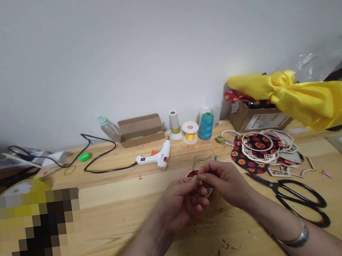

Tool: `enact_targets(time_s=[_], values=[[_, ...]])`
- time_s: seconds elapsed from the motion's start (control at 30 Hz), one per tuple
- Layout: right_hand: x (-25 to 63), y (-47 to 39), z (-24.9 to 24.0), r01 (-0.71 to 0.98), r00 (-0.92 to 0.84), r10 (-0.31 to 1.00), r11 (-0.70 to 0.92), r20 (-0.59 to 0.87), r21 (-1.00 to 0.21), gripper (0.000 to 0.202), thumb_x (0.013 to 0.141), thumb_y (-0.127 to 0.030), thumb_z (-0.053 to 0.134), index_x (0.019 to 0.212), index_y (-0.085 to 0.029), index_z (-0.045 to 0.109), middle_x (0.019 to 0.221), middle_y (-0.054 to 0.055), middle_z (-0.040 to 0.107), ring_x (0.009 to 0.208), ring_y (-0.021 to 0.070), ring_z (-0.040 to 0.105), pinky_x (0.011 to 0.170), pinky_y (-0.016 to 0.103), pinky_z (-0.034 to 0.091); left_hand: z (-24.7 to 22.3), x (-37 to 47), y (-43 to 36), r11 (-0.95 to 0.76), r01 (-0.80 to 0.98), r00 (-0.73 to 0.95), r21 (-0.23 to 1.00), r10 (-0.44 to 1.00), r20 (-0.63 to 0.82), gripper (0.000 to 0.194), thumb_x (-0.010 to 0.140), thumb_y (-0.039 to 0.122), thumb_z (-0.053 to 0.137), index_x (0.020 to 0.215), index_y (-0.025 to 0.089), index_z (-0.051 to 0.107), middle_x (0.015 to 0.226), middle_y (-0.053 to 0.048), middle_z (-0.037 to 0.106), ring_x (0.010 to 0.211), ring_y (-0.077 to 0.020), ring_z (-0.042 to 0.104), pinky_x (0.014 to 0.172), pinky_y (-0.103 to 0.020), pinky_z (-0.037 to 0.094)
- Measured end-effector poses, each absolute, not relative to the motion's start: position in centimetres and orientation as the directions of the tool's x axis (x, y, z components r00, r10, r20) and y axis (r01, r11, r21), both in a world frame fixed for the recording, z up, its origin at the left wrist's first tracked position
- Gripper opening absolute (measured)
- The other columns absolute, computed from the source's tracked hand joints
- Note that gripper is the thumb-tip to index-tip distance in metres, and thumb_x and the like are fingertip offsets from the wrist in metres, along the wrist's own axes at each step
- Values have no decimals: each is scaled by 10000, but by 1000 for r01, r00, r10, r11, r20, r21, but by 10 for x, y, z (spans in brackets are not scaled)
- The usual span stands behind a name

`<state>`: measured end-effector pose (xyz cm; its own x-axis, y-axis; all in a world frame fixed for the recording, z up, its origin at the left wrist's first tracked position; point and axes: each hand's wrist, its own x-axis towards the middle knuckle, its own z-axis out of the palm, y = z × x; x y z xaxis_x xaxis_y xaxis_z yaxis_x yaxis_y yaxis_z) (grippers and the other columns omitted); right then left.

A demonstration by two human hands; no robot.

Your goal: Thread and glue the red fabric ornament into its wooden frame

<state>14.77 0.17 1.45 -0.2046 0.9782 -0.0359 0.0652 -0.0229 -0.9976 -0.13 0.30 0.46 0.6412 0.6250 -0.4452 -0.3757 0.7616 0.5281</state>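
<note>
Over the middle of the table, my left hand [183, 203] and my right hand [227, 183] meet fingertip to fingertip. Both pinch a thin olive-green cord [194, 162], whose loose end trails away behind the fingers. Just under the fingertips a small round piece [191, 175] shows, dark red with a pale cut-out edge; my hands cover most of it. Whether that piece hangs from the cord or lies on the table I cannot tell. To the right of my right hand, black-handled scissors [273, 186] lie with their blades partly apart.
A white glue gun [154, 158] with a black cable lies behind my hands. Thread spools, including a teal cone [206, 126], stand near an open cardboard box [142, 130]. Patterned fabric and cut-out frames [258, 152] pile up at right, before a box with yellow cloth [313, 98].
</note>
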Motion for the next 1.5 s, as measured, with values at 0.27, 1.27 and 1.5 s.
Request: enact_targets(time_s=[0.27,1.27,1.5], values=[[147,1,15,30,-223,974,-46,-52,-998,83,757,-195,528,698,-156,572,517,-30,580,494,103,547,521,229,439,4,-1,2,723,-392,638,568,659,-398,138,802,209,534,751,93,589,681,-20,562,517,-61,572,417,-119,402],[149,3,13,164,-149,989,3,-22,-986,69,718,-188,541,677,-168,593,576,-21,579,547,113,523,532,227,429,16,3,3,454,-185,337,871,862,-378,161,670,260,668,702,103,651,609,-45,654,563,-134,611,515,-217,458],[149,3,12,156,-152,988,9,-15,-988,75,721,-193,551,675,-157,598,596,-10,583,557,112,518,535,226,423,22,7,1,381,-83,251,921,902,-351,125,662,222,655,668,97,647,602,-49,653,558,-136,591,521,-227,465]])
